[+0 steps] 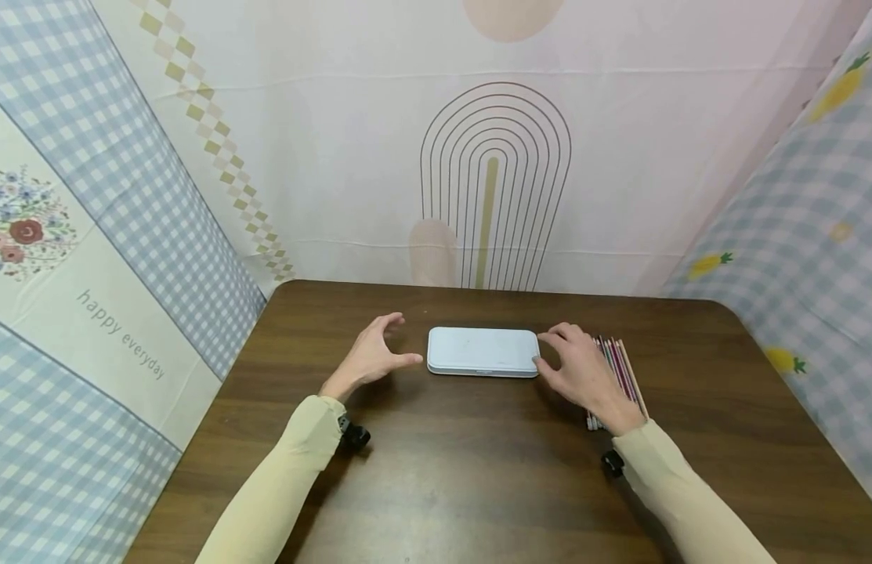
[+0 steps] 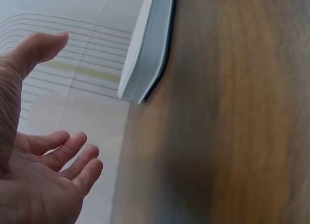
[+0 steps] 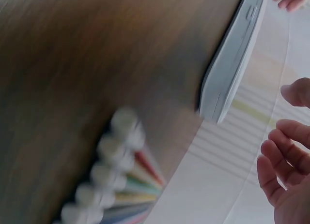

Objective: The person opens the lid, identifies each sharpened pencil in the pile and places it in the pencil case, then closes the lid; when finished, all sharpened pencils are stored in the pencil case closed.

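A closed, pale blue-white pencil case (image 1: pixel 483 350) lies flat on the table, its long side facing me. My left hand (image 1: pixel 374 354) is held off its left end, thumb and fingers spread apart with nothing between them. At the other end is my right hand (image 1: pixel 575 366), thumb and fingertips right by the case's right edge. In the right wrist view, a gap shows between these right fingers (image 3: pixel 286 158) and the case. Several thin pencils (image 1: pixel 624 368) in different colours lie beside the right hand, partly hidden by it. Their near ends carry round white tips (image 3: pixel 104 175).
The dark brown wooden table (image 1: pixel 450 486) ends at the back against a pale patterned cloth (image 1: pixel 337 157). Blue checked cloth (image 1: pixel 175 204) hangs on the left, and a checked cloth with pineapples (image 1: pixel 816 258) on the right. A small black camera (image 1: pixel 354 433) sits on each wrist.
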Action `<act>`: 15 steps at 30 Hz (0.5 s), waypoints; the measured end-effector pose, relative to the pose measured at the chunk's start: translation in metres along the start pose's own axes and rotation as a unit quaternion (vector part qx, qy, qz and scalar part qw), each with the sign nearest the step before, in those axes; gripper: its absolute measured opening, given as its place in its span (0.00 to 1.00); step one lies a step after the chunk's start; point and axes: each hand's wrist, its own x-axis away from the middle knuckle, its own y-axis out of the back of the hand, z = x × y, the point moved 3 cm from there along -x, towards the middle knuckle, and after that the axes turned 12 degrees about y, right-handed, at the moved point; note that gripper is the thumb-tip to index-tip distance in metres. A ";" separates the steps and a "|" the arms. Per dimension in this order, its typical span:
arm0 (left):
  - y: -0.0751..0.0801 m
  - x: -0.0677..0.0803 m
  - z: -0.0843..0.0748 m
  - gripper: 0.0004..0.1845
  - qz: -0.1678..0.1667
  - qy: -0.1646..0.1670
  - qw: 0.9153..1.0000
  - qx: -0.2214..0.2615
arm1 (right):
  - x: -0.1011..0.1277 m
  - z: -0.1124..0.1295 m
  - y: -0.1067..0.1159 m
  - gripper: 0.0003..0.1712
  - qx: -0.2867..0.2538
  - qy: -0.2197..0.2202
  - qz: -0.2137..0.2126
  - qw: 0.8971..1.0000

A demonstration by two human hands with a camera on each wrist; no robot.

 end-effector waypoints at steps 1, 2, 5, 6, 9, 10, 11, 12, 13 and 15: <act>-0.003 -0.001 0.000 0.52 0.004 -0.003 1.000 0.009 | -0.002 0.003 -0.002 0.19 -0.005 0.002 0.004 1.000; -0.006 -0.002 0.000 0.52 0.007 -0.004 1.000 0.017 | -0.003 0.005 -0.005 0.19 -0.009 0.004 0.010 1.000; -0.014 -0.005 0.000 0.52 0.016 -0.008 0.999 0.027 | -0.006 0.011 -0.012 0.18 -0.017 0.014 0.024 0.999; -0.017 -0.005 0.000 0.52 0.020 -0.006 0.999 0.024 | -0.007 0.012 -0.014 0.18 -0.020 0.017 0.030 0.999; -0.024 -0.008 0.001 0.54 0.038 0.003 0.999 0.017 | -0.009 0.017 -0.021 0.19 -0.026 0.019 0.049 0.998; -0.027 -0.010 0.002 0.55 0.045 0.007 0.999 0.015 | -0.010 0.018 -0.023 0.19 -0.028 0.019 0.054 0.998; -0.029 -0.011 0.002 0.55 0.050 0.009 0.999 0.013 | -0.011 0.019 -0.025 0.20 -0.029 0.019 0.060 0.998; -0.031 -0.012 0.003 0.56 0.055 0.012 0.998 0.011 | -0.013 0.020 -0.027 0.20 -0.030 0.019 0.064 0.997; -0.033 -0.013 0.003 0.56 0.058 0.013 0.998 0.009 | -0.014 0.021 -0.030 0.20 -0.034 0.020 0.068 0.997; -0.035 -0.014 0.004 0.57 0.057 0.013 0.998 -0.001 | -0.016 0.023 -0.033 0.20 -0.038 0.023 0.075 0.996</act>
